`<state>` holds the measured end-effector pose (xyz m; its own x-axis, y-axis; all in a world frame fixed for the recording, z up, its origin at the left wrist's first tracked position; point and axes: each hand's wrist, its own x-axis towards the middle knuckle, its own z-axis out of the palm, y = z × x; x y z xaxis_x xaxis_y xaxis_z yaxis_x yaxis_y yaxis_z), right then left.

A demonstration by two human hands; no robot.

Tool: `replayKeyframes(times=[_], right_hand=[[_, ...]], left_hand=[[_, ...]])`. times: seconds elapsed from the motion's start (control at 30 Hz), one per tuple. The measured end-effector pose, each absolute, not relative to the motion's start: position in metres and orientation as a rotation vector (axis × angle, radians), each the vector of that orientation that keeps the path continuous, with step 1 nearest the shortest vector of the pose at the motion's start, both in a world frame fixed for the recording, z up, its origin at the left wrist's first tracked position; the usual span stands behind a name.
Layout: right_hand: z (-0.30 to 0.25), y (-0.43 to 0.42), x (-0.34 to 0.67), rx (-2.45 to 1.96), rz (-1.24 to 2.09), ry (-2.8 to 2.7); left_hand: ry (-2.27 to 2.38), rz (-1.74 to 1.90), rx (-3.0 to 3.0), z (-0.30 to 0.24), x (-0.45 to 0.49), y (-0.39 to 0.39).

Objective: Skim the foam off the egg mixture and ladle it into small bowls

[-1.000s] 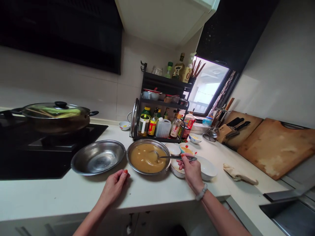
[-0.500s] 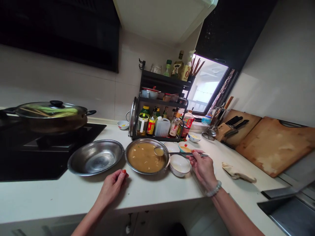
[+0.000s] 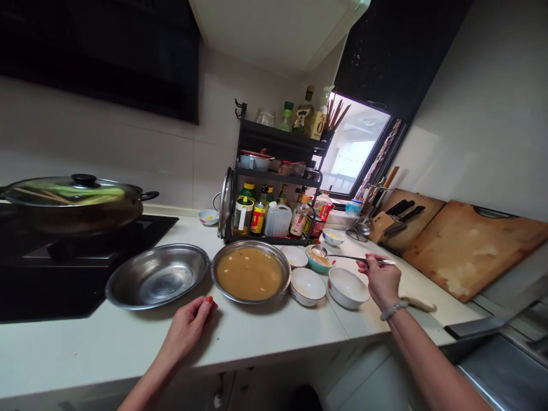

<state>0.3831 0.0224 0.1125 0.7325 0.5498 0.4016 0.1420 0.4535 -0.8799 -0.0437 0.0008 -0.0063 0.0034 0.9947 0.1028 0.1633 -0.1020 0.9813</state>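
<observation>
A long-handled metal spoon (image 3: pixel 345 257) is pinched by its handle in my right hand (image 3: pixel 382 281). The spoon's head is over a small teal bowl (image 3: pixel 322 269) of orange-pink contents; whether it touches them I cannot tell. Below my right hand stands a larger white bowl (image 3: pixel 347 292), with a smaller white bowl (image 3: pixel 307 290) at its left. A metal basin (image 3: pixel 216 279) of brown broth with pale bits sits left of these. My left hand (image 3: pixel 192 326) is at the counter before the basins, fingers curled with the thumb against them, nothing visible in it.
Another metal basin (image 3: pixel 117 294) stands by the stove, where a lidded pan (image 3: pixel 72 211) holds green vegetables. Behind the bowls is a black rack (image 3: pixel 280 177) of bottles. A knife block (image 3: pixel 381 228), cutting boards (image 3: pixel 475 245) and a cloth (image 3: pixel 422 304) are to the right.
My right hand has carried the spoon rightward, from above the broth to above the teal bowl. The large white bowl now shows clear of the hand. My left hand stays closed in about the same place.
</observation>
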Motion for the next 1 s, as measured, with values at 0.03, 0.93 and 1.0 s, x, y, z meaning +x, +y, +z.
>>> replayKeyframes(times=[0.03,0.93,1.0], right_hand=[[0.110,0.023,0.385,-1.134,0.246,-0.777],[0.070,0.006,0.233,-1.041,0.566,-1.380],[0.068,0.012,0.230,-1.056,0.608,-1.318]], left_hand=[[1.284,1.208,1.406,-0.006,-0.044,0.001],[1.261,1.235,1.420,-0.013,-0.044,0.004],[1.249,1.243,1.417,-0.012,-0.043,0.005]])
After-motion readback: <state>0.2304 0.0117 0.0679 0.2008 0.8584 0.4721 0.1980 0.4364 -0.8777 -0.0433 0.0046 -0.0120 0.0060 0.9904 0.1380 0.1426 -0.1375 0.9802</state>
